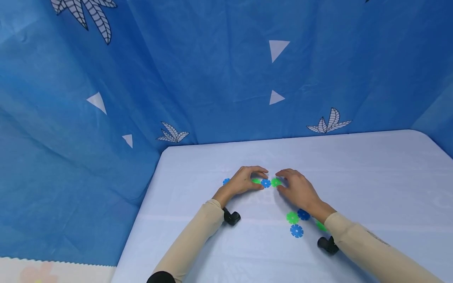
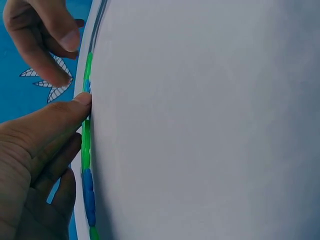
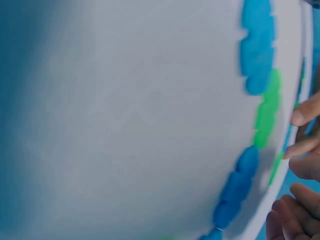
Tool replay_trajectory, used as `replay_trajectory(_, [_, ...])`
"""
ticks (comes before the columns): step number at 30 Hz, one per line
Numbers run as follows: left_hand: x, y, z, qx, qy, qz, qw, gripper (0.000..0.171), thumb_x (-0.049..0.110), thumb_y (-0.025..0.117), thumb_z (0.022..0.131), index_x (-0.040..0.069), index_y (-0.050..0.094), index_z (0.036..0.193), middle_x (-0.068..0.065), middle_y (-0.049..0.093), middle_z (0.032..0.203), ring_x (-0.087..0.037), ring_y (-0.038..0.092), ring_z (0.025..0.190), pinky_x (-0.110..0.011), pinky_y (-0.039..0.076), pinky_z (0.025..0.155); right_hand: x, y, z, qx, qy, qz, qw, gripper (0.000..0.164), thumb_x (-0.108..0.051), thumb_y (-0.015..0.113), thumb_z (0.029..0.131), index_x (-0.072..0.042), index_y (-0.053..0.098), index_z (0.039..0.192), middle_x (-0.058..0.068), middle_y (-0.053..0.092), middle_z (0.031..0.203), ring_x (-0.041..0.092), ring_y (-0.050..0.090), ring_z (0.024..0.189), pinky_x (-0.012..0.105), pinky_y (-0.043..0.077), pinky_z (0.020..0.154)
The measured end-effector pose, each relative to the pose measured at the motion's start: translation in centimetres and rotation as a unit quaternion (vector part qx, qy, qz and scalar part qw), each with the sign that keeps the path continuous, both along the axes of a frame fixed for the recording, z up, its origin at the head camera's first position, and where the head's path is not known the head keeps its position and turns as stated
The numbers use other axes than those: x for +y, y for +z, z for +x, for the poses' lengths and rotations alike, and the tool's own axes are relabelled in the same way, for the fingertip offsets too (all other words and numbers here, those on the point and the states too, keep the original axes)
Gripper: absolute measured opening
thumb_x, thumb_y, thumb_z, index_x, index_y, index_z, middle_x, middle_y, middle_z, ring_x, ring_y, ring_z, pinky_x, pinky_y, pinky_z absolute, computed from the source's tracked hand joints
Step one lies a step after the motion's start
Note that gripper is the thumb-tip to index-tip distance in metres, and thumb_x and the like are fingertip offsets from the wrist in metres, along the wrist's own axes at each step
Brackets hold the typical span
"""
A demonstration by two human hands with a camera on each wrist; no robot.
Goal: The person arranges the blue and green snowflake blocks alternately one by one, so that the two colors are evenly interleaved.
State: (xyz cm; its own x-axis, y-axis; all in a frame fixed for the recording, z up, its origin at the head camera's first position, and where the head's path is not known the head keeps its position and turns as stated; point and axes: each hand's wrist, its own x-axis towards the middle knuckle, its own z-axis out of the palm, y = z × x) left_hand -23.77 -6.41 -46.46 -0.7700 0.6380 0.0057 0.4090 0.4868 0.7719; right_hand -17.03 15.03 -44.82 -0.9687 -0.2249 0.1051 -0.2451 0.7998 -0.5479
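Observation:
A row of flat, notched snowflake discs in blue and green lies across the far part of the white table. My left hand (image 1: 242, 181) pinches a blue snowflake disc (image 1: 266, 183) in that row, thumb at its near edge and fingers at its far edge. Left of it, a green disc (image 2: 86, 145) partly shows behind the hand, then another blue disc (image 1: 226, 181). At the right end, a green disc (image 1: 275, 182) lies beside the pinched one. My right hand (image 1: 300, 190) hovers around this green disc, thumb and fingers spread apart.
Nearer me, under the right forearm, lie loose discs: a green disc (image 1: 292, 217), a light blue disc (image 1: 296, 231), a dark blue disc (image 1: 303, 214) and a partly covered green disc (image 1: 321, 225). Black wrist cameras hang below both wrists. A blue patterned cloth (image 1: 226, 78) rises behind the table.

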Motion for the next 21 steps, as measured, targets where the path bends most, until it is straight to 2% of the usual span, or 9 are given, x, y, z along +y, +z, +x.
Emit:
replay_trajectory(5, [-0.1,0.0,0.1,0.001,-0.001,0.009,1.0000,0.049,0.008,0.079,0.084,0.011,0.063,0.130,0.003,0.073,0.110,-0.012,0.053,0.125,-0.033,0.035,0.110,0.5,1.1,1.2,-0.007,0.000,-0.018,1.000,0.035,-0.012,0.073,0.087,-0.002,0.068,0.120,0.019,0.064,0.121,0.036,0.060,0.110,0.057,0.049,0.091])
replay_trajectory(11, [-0.2,-0.1,0.1,0.007,0.002,0.003,1.0000,0.049,0.010,0.079,0.083,0.012,0.063,0.130,0.005,0.072,0.110,-0.012,0.053,0.124,-0.033,0.037,0.109,1.9,2.1,3.2,-0.019,0.029,-0.006,0.999,0.032,-0.011,0.074,0.086,-0.005,0.070,0.117,0.014,0.066,0.119,0.034,0.061,0.110,0.056,0.049,0.091])
replay_trajectory(16, [-0.2,-0.1,0.1,0.006,0.002,0.005,1.0000,0.049,0.010,0.079,0.084,0.012,0.063,0.130,0.005,0.072,0.110,-0.012,0.053,0.125,-0.033,0.037,0.109,3.9,2.2,5.2,-0.022,0.061,0.023,0.998,0.034,-0.012,0.077,0.084,-0.006,0.070,0.116,0.010,0.067,0.117,0.034,0.061,0.111,0.055,0.050,0.092])
replay_trajectory(21, [0.0,-0.1,0.2,0.000,0.000,0.006,1.0000,0.050,0.009,0.079,0.083,0.012,0.063,0.130,0.004,0.072,0.110,-0.013,0.052,0.125,-0.032,0.038,0.108,5.7,1.5,7.1,-0.042,0.072,0.059,0.995,0.043,-0.017,0.083,0.078,-0.008,0.070,0.118,0.008,0.067,0.119,0.034,0.059,0.116,0.054,0.048,0.094])
